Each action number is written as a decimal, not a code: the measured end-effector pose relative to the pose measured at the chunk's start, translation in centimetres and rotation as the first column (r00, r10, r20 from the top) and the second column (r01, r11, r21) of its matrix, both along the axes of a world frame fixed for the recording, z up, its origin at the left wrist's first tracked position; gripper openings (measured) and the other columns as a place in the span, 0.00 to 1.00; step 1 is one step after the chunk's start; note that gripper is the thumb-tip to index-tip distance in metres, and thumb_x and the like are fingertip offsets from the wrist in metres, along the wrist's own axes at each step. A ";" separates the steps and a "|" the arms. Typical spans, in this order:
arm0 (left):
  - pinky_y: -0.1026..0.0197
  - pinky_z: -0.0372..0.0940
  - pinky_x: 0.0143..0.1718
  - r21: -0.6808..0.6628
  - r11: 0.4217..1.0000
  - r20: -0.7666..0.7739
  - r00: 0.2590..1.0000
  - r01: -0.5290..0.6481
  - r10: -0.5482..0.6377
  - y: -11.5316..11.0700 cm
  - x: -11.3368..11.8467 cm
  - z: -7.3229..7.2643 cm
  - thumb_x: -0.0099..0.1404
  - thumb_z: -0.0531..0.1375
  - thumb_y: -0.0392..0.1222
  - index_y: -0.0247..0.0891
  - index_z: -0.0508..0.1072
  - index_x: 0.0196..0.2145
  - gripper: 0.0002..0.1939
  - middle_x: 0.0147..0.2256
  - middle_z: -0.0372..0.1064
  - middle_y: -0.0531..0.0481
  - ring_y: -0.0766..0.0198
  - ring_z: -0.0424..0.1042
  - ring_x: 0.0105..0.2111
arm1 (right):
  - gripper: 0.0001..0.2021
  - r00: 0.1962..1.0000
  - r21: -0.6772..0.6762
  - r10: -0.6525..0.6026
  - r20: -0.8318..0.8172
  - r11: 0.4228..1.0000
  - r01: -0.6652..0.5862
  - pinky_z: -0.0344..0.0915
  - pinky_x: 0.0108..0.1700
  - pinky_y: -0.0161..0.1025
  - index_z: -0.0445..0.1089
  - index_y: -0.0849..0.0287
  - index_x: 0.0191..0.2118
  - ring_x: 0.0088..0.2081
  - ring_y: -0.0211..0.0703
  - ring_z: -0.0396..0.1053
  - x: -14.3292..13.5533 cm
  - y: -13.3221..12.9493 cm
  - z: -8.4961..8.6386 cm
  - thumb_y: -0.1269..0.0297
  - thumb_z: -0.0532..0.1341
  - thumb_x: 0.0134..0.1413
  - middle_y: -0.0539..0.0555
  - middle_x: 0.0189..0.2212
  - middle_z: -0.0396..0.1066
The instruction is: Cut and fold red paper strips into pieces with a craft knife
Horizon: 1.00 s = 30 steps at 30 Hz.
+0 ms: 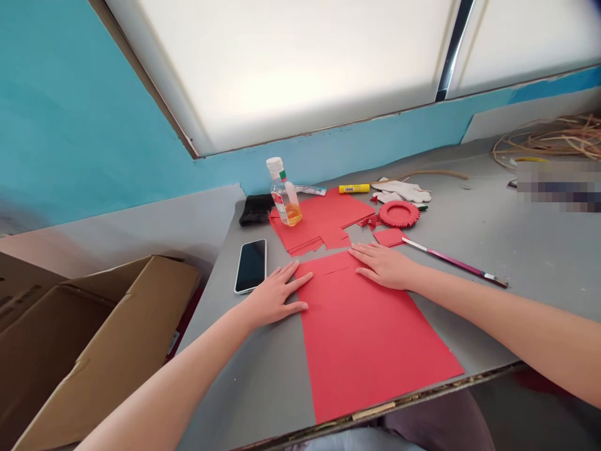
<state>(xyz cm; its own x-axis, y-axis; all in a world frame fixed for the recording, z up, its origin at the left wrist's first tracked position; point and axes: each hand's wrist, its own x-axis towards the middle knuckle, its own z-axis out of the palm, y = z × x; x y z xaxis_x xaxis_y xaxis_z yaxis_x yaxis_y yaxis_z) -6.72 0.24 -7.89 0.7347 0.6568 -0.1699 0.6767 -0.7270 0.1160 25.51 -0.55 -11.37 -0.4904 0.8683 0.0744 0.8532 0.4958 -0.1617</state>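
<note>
A large red sheet (366, 344) lies flat on the grey table, reaching its front edge, with a short dark slit or line near the top. My left hand (277, 294) rests with fingers spread over the sheet's upper left edge, beside a phone (251, 266). On the sheet's upper right corner lies my right hand (385, 266), palm down, fingers extended and holding nothing. Just beyond the hands is a stack of cut red paper (323, 216), with a bottle of amber liquid (285, 194) standing on it.
Behind are a black pouch (256, 210), yellow tube (354, 188), white gloves (401, 190), red toothed ring (399, 213) and small red piece (390, 237). A slim purple tool (455, 260) lies right. Cardboard boxes (113, 344) stand left; coiled strands (554, 138) lie far right.
</note>
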 end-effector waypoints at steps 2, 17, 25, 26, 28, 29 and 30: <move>0.45 0.43 0.60 0.030 0.999 0.004 1.000 -0.020 0.020 -0.4 0.1 0.5 0.62 0.46 0.64 0.52 0.48 0.62 0.33 0.64 0.37 0.47 0.49 0.41 0.62 | 0.29 1.000 0.030 0.006 0.011 1.000 -0.006 0.41 0.62 0.51 0.53 0.60 0.61 0.61 0.50 0.49 -0.1 0.1 0.1 0.49 0.43 0.60 0.59 0.61 0.51; 0.59 0.54 0.57 0.237 0.971 0.235 0.971 -0.028 -0.029 0.2 10.8 -1.5 0.68 0.46 0.42 0.36 0.65 0.49 0.16 0.54 0.61 0.45 0.61 0.59 0.56 | 0.13 0.997 0.076 -0.001 0.080 0.997 -0.005 0.60 0.41 0.39 0.70 0.57 0.44 0.44 0.48 0.63 -2.9 2.9 3.6 0.60 0.57 0.53 0.59 0.41 0.68; 0.56 0.49 0.59 0.223 0.973 0.255 0.967 -0.058 -0.001 -0.7 10.9 -2.0 0.67 0.46 0.45 0.36 0.64 0.50 0.18 0.58 0.55 0.44 0.59 0.54 0.58 | 0.16 0.985 0.147 -0.009 0.173 0.989 -0.017 0.59 0.41 0.44 0.66 0.62 0.49 0.43 0.51 0.63 -3.7 1.3 1.9 0.65 0.49 0.59 0.63 0.46 0.66; 0.55 0.49 0.59 0.219 0.973 0.252 0.968 -0.069 0.012 -0.6 10.9 -2.0 0.67 0.46 0.46 0.37 0.64 0.50 0.18 0.58 0.55 0.44 0.58 0.54 0.58 | 0.17 0.984 0.159 -0.012 0.177 0.987 -0.017 0.58 0.41 0.44 0.65 0.62 0.50 0.43 0.51 0.63 -3.6 1.2 1.8 0.64 0.48 0.59 0.63 0.46 0.66; 0.52 0.49 0.58 0.209 0.973 0.242 0.969 -0.096 0.044 -0.6 10.8 -1.9 0.67 0.45 0.48 0.38 0.62 0.52 0.20 0.59 0.53 0.44 0.57 0.53 0.58 | 0.18 0.983 0.185 -0.015 0.184 0.983 -0.019 0.58 0.42 0.44 0.65 0.63 0.50 0.44 0.51 0.62 -3.4 1.0 1.6 0.63 0.46 0.61 0.63 0.46 0.66; 0.51 0.48 0.58 0.202 0.974 0.234 0.971 -0.106 0.058 -0.6 10.7 -1.9 0.67 0.45 0.50 0.38 0.61 0.53 0.22 0.59 0.53 0.44 0.56 0.52 0.59 | 0.19 0.982 0.197 -0.019 0.186 0.980 -0.018 0.57 0.43 0.44 0.65 0.64 0.50 0.44 0.51 0.62 -3.2 0.9 1.5 0.62 0.46 0.61 0.64 0.46 0.66; 0.50 0.48 0.58 0.193 0.975 0.224 0.972 -0.113 0.068 -0.5 10.6 -2.0 0.67 0.45 0.52 0.39 0.60 0.54 0.23 0.60 0.51 0.45 0.55 0.51 0.59 | 0.19 0.982 0.209 -0.023 0.188 0.978 -0.017 0.57 0.44 0.45 0.65 0.66 0.50 0.45 0.52 0.62 -3.0 0.8 1.4 0.61 0.46 0.61 0.65 0.46 0.66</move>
<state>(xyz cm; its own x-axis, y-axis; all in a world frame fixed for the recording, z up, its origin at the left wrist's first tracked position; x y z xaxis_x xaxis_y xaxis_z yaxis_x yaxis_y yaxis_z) 3.87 -0.31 -9.84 0.6753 0.7262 0.1291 0.7159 -0.6875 0.1219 22.55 0.27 -10.02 -0.5103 0.8449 0.1604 0.8599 0.4987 0.1088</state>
